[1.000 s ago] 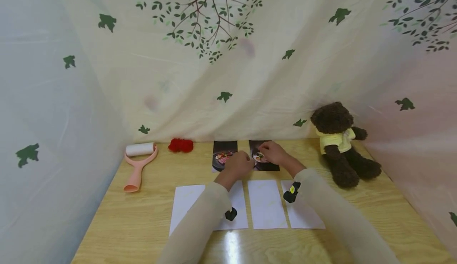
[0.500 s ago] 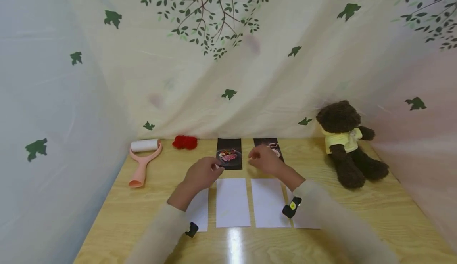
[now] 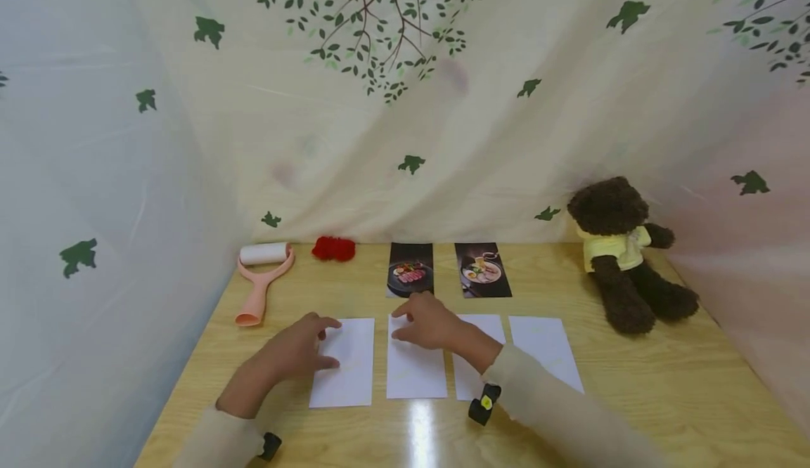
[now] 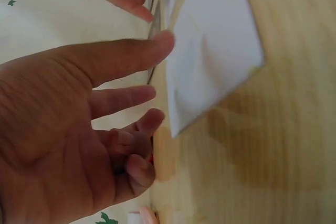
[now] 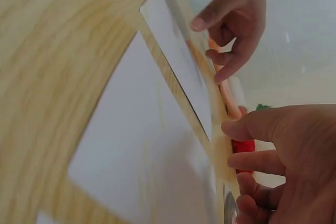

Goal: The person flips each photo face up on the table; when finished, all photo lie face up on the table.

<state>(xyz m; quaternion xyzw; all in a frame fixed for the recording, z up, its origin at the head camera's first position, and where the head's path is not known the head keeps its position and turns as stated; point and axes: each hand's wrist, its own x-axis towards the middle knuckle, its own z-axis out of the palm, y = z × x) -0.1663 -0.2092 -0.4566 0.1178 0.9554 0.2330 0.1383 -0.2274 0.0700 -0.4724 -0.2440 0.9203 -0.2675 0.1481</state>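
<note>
My left hand hovers over the left edge of the leftmost white card, thumb and forefinger apart. In the left wrist view a gap shows between the thumb of this left hand and the white card. My right hand is above the upper part of the second white card. Its thumb and forefinger are parted, with nothing between them, as the right hand shows in the right wrist view. Behind lie two dark picture cards, one of sliced meat and one of a noodle bowl.
Two more white cards lie to the right, the third partly under my right forearm, the fourth beside it. At back left are a pink-handled lint roller and a red fluffy thing. A brown teddy bear sits at right.
Both hands have come away from the dark picture cards, leftward and toward the near side, to the white cards. Both picture cards are now largely uncovered. The view has shifted slightly.
</note>
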